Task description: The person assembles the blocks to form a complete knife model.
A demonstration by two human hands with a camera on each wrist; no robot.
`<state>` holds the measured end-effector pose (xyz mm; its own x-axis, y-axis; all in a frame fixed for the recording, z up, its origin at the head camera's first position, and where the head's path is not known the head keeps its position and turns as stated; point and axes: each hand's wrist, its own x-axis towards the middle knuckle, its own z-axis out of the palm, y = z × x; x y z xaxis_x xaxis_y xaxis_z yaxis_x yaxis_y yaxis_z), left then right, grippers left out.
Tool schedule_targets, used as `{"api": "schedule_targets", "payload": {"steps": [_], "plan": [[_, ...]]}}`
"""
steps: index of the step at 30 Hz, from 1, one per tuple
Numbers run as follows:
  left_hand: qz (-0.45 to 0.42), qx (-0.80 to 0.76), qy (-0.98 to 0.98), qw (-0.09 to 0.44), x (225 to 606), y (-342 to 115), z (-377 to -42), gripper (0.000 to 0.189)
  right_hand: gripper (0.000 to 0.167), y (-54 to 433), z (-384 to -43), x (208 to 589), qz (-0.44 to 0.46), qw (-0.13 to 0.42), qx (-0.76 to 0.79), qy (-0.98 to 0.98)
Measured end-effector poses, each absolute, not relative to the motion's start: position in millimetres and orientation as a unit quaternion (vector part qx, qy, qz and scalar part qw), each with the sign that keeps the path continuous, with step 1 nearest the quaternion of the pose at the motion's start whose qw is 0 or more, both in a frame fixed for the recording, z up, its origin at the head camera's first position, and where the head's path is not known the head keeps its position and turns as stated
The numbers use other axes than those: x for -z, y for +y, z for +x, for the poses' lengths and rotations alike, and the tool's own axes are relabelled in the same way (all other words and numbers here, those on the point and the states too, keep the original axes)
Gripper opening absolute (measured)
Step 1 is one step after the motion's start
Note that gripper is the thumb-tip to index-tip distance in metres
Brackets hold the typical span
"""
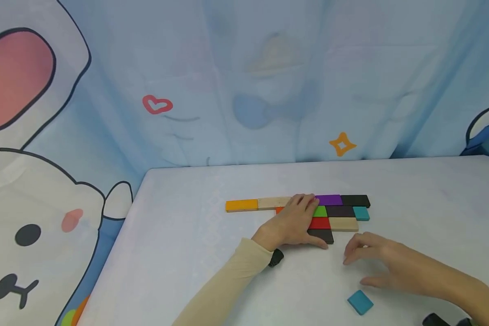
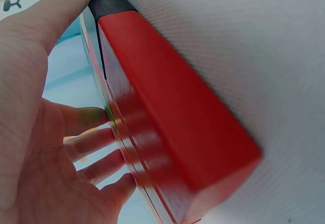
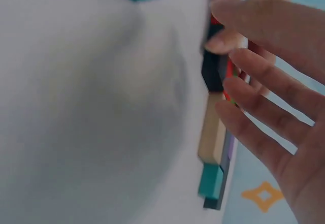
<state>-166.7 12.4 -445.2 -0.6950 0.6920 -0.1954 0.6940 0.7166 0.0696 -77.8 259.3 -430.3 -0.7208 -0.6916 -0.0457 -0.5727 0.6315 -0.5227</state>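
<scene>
Flat coloured blocks lie in touching rows on the white table. My left hand [image 1: 295, 222] rests over them with fingers spread. Its thumb touches the front black block [image 1: 321, 236]; in the left wrist view a red block [image 2: 177, 102] sits beside that black one. Under the hand, part of the rows is hidden. Visible to its right are a green block [image 1: 320, 211], another red block [image 1: 319, 223] and a beige block [image 1: 344, 224]. My right hand [image 1: 385, 262] holds nothing, fingers loosely bent, right of the rows. Near it lies a loose teal square block [image 1: 360, 302].
The back row holds an orange block [image 1: 242, 205], a purple block [image 1: 328, 200] and a black block [image 1: 355, 200]. A small teal block [image 1: 361, 213] ends the second row. A blue printed curtain [image 1: 228, 81] hangs behind the table [image 1: 179, 253].
</scene>
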Motion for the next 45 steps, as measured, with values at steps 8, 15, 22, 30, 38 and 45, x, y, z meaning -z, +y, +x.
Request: {"api": "schedule_targets", "payload": {"steps": [8, 15, 22, 30, 38, 45], "plan": [[0.381, -0.001, 0.919, 0.107, 443, 10, -167, 0.112, 0.031, 250, -62, 440, -0.377, 0.26, 0.288, 0.841], [0.374, -0.012, 0.921, 0.107, 443, 6, -167, 0.112, 0.025, 242, -64, 444, -0.383, 0.255, 0.273, 0.845], [0.378, -0.011, 0.919, 0.109, 443, 6, -168, 0.111, 0.029, 247, -71, 441, -0.356, 0.224, 0.249, 0.872], [0.383, -0.001, 0.917, 0.109, 444, 8, -168, 0.111, 0.036, 252, -88, 443, -0.33, 0.078, 0.255, 0.906], [0.382, 0.009, 0.918, 0.107, 444, 8, -165, 0.111, 0.04, 242, -98, 445, -0.297, -0.021, 0.229, 0.927], [0.386, 0.002, 0.917, 0.102, 444, 10, -166, 0.11, 0.038, 232, -103, 444, -0.293, -0.031, 0.231, 0.927]]}}
